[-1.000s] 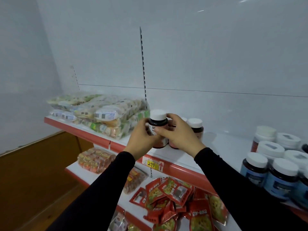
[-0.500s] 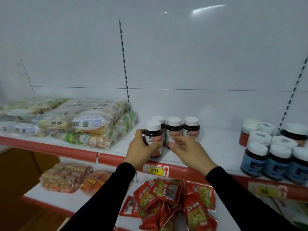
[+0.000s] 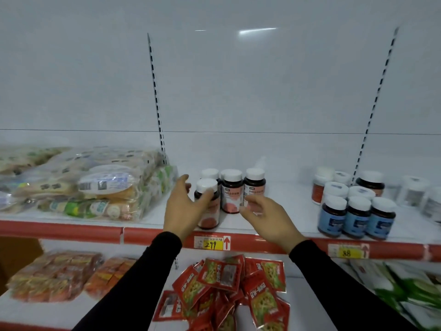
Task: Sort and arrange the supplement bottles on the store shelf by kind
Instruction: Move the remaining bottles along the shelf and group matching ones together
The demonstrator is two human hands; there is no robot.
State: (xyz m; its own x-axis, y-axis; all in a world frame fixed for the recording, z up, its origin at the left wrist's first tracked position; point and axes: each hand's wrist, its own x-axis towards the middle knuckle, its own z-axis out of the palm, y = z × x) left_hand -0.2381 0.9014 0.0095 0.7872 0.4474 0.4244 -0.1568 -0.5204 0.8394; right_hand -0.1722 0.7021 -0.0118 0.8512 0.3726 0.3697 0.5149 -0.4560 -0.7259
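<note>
Several dark bottles with white caps and pink labels stand grouped on the upper shelf. The front pink-label bottle stands near the shelf's edge. My left hand is around its left side, fingers spread and thumb resting on its shoulder. Behind it are a second bottle, a middle bottle and a right bottle. My right hand hovers in front of the right bottle, fingers loosely curled, holding nothing. Three blue-label bottles stand in a row further right.
Behind the blue row are a red-label bottle, white-capped jars, a dark jar and pale jars. Bagged snacks fill the shelf's left. A 299 price tag marks the red rail. Red packets lie below.
The front pink-label bottle has been set down on the shelf beside the others. My left hand's grip has loosened and my right hand has drawn back from the bottles. The view swung right.
</note>
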